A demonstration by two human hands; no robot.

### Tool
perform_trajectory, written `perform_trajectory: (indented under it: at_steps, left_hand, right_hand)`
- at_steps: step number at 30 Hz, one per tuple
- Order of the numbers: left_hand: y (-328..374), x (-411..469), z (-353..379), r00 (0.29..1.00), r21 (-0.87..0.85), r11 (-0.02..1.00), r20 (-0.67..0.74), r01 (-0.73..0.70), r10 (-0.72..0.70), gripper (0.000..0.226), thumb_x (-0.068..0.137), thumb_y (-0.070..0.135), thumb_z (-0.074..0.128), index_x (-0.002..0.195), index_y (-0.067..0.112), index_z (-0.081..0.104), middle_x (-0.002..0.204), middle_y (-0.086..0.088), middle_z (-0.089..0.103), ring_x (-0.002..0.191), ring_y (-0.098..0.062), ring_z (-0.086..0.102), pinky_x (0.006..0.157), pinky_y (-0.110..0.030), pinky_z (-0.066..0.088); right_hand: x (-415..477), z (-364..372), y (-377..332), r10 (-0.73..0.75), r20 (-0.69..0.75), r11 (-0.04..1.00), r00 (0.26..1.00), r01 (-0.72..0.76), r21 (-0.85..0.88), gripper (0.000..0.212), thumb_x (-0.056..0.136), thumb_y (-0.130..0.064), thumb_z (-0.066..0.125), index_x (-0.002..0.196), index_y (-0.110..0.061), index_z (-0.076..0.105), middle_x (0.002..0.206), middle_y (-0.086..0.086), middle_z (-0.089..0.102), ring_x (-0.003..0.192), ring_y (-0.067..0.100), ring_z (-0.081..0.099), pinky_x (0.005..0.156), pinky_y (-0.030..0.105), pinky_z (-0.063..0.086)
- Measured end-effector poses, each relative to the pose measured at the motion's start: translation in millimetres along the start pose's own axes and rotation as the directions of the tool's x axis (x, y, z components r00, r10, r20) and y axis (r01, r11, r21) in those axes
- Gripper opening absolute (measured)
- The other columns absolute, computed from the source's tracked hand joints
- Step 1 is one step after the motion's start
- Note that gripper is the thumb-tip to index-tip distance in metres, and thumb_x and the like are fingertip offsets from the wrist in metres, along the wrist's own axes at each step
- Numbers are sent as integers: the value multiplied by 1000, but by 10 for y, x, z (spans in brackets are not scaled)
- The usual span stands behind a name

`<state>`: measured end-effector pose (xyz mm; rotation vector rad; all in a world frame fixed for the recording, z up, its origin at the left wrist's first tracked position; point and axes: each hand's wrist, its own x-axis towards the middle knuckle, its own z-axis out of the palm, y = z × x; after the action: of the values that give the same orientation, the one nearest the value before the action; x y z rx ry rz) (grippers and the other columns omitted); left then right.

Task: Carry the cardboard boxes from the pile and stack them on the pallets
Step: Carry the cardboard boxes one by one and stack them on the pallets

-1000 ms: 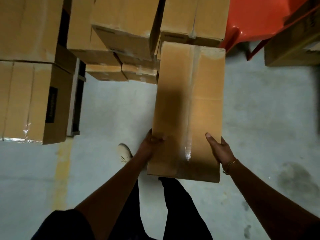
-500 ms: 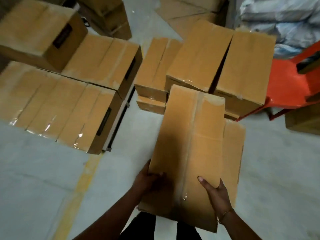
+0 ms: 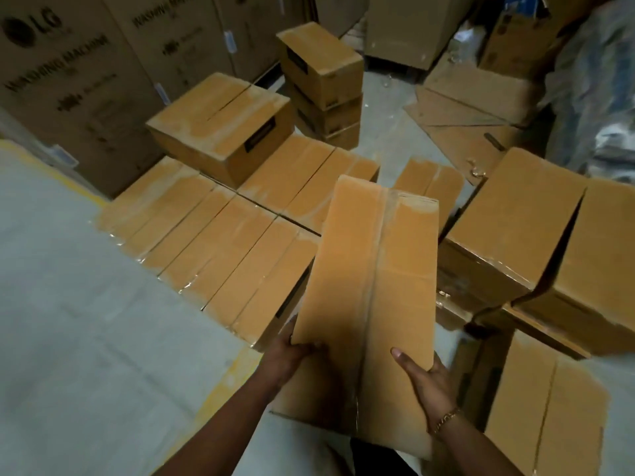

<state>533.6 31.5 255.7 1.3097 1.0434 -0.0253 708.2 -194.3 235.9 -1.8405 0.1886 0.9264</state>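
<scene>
Now my left hand (image 3: 292,352) and right hand (image 3: 426,376) clasp the long, taped brown cardboard box (image 3: 371,286) at lower centre, fingers curled round its sides.

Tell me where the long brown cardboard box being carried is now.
Head view, centre: left hand and right hand hold the long brown cardboard box between a flat layer of brown boxes (left) and a taller brown box stack (right).

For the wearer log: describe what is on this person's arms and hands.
Both forearms are bare, no sleeves in view. A gold-coloured chain bracelet sits on the right wrist; the left wrist carries nothing. Neither the left grip nor the right grip is gloved.
</scene>
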Motion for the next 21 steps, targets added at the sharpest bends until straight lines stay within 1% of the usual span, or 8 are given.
perform_trajectory:
  at_steps: [2,4,6,9,13,15,20,21]
  left_hand:
    - [142,160,-215,1000,-11,1000,-15,1,-1,70,78,33,84,137,51,50,121,11,70,111,-16,66,89,-34,57]
    - [255,398,-457,999,4,1000,-34,6,-6,72,69,49,83,133,59,51,125,14,68,117,-19,63,100,-45,54]
    - [378,683,-688,999,8,1000,-46,13,-12,76,63,56,80,133,61,49,128,13,67,118,-20,62,102,-48,52]
    - [674,1163,-1003,996,-8,999,-85,32,-33,77,64,54,80,134,56,48,126,12,68,114,-20,64,101,-47,53]
    - [983,1773,-1470,991,-55,997,-112,62,-68,85,64,54,84,141,50,48,126,10,69,114,-21,67,102,-51,53]
    - [1154,2007,-1688,992,-72,996,-112,55,-63,82,63,54,84,138,52,50,126,10,70,115,-21,67,102,-51,52]
    - [1331,2645,-2345,990,-119,991,-116,66,-80,87,62,56,84,141,46,49,127,8,68,115,-23,67,100,-50,53]
    - [1332,2812,-2522,990,-125,989,-111,76,-90,85,63,57,85,140,46,50,128,7,68,116,-26,66,100,-50,53]
  right_hand:
    - [172,251,-184,-7,28,1000,1000,8,-11,56,67,-56,88,111,-33,62,106,-4,73,101,24,67,98,52,53]
    - [388,512,-389,-5,53,1000,999,6,-23,66,63,-60,88,118,-32,62,108,-2,74,103,27,67,98,53,54]
    - [630,784,-603,-10,74,999,997,12,-29,66,67,-56,88,122,-29,63,109,0,74,103,27,68,98,53,54]
    - [1101,1201,-963,-29,108,998,994,35,-55,62,76,-49,84,128,-27,59,115,2,71,107,28,64,100,53,52]
    - [1632,1744,-1536,-12,182,996,983,27,-81,68,75,-52,84,134,-29,58,116,0,71,109,28,64,101,55,51]
    - [1836,2014,-1838,-24,205,995,979,43,-91,67,73,-51,86,132,-29,60,114,-2,72,108,26,65,100,51,52]
    - [2221,2787,-2346,-45,207,994,977,65,-89,55,77,-37,86,125,-22,64,108,-1,74,98,20,69,80,34,55]
    - [2295,2975,-2387,-45,196,994,980,63,-85,55,76,-36,87,125,-22,65,108,-1,74,98,19,69,80,34,56]
